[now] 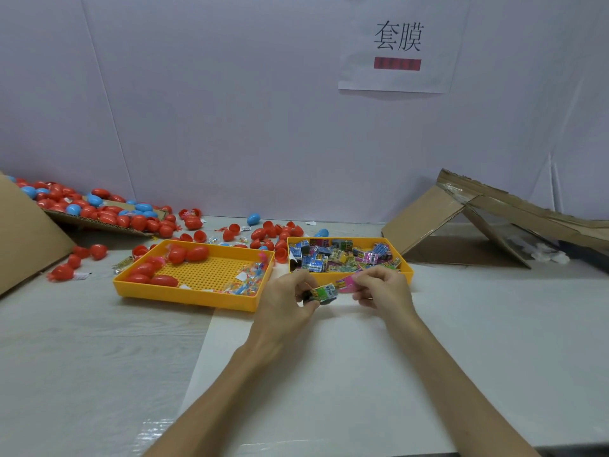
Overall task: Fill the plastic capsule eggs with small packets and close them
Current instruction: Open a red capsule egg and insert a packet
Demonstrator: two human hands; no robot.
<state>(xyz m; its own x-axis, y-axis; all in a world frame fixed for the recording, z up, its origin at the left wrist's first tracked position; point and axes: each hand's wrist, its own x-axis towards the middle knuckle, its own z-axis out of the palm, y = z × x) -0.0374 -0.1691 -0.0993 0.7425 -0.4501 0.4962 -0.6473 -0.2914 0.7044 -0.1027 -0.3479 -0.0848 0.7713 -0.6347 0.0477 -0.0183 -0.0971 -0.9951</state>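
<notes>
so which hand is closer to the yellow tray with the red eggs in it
Left. The left hand is just off the egg tray's near right corner, gripping a green packet. The right hand is farther right, before the packet tray, pinching a pink packet.

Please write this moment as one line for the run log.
left hand: holds green packet | right hand: pinches pink packet | place: before packet tray
</notes>
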